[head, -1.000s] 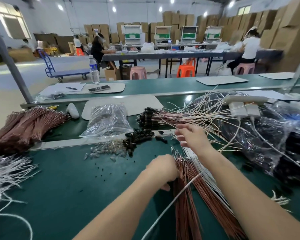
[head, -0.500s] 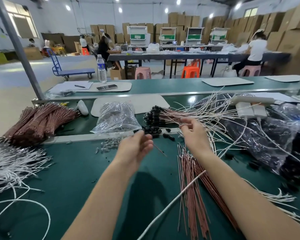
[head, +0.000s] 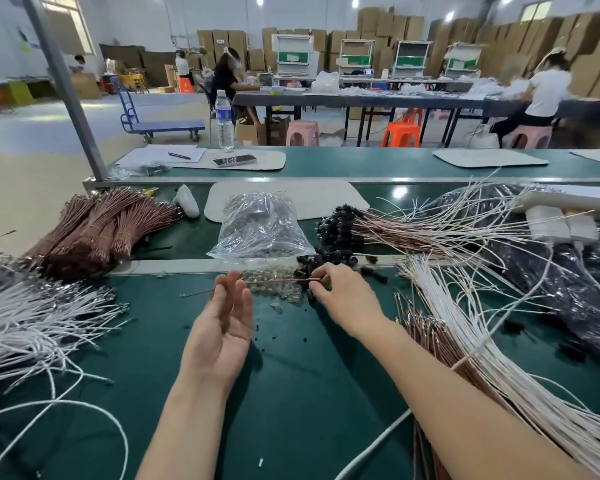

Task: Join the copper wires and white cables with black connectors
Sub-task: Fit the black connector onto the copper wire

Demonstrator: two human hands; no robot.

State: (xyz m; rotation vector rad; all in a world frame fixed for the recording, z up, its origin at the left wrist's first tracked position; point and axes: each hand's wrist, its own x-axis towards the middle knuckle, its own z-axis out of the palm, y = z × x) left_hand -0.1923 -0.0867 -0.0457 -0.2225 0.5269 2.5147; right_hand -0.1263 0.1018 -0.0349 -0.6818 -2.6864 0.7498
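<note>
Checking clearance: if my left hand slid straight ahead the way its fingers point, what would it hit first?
Probably the wire stretched just past the left hand, then the bag; depth is unclear.

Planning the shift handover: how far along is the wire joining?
Done: a pile of joined wires, tipped with black connectors, lies beyond the hands. In hand: the right hand pinches one copper wire that crosses the open left hand. Left: bundled copper wires, white cables, loose black connectors.

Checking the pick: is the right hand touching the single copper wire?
Touching. Head view: the right hand pinches the single copper wire at its end.
</note>
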